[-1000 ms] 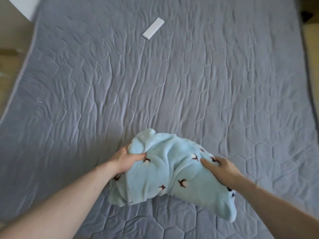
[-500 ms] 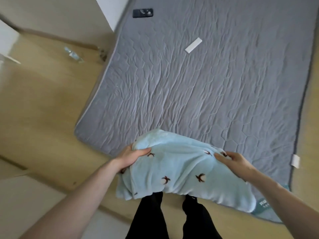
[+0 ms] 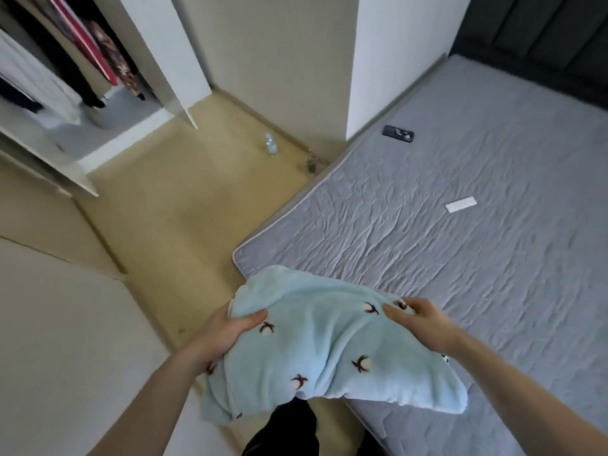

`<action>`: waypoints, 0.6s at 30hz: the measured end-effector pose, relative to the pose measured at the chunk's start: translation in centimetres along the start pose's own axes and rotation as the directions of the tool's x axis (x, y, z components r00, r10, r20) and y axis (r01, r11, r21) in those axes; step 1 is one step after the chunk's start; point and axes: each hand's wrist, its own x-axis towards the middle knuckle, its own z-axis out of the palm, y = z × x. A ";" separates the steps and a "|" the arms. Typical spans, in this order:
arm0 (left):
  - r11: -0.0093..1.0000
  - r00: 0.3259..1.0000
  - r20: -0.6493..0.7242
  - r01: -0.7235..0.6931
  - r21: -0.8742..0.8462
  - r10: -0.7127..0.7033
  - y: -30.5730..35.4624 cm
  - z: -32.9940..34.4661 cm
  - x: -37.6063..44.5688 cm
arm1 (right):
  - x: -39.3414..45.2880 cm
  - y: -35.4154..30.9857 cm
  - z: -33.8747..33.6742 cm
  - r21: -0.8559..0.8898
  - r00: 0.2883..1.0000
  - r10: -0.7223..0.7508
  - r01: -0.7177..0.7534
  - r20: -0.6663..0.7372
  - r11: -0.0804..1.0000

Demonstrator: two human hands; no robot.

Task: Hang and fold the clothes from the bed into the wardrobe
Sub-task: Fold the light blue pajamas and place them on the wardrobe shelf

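Left hand (image 3: 227,329) and right hand (image 3: 416,319) grip a bunched fluffy pale-blue garment (image 3: 316,343), fingers curled in, above the quilted grey bed (image 3: 460,258) corner.

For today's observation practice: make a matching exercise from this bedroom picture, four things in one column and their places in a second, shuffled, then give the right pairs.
Things
1. folded light-blue garment
2. plastic bottle
3. black phone
4. hanging clothes

Places
A. on the floor near the wall
B. inside the open wardrobe
C. held between the left hand and right hand
D. on the grey bed, near its far left edge

Pairs: 1-C, 2-A, 3-D, 4-B
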 end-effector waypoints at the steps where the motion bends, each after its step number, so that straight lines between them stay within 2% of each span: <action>1: 0.999 0.999 -0.033 -0.017 -0.037 0.016 0.2 -2.0 -0.6 | 0.9 -2.5 0.6 -0.016 0.999 -0.036 0.036 0.016 0.999; 8: 0.968 0.970 -0.212 -0.162 -0.194 0.120 2.4 -15.2 -2.2 | 6.2 -19.3 5.8 -0.086 0.971 -0.228 0.233 0.073 0.969; 18: 0.915 0.897 -0.378 -0.332 -0.229 0.230 7.1 -30.7 -0.9 | 13.4 -39.0 10.2 -0.172 0.892 -0.432 0.450 0.133 0.876</action>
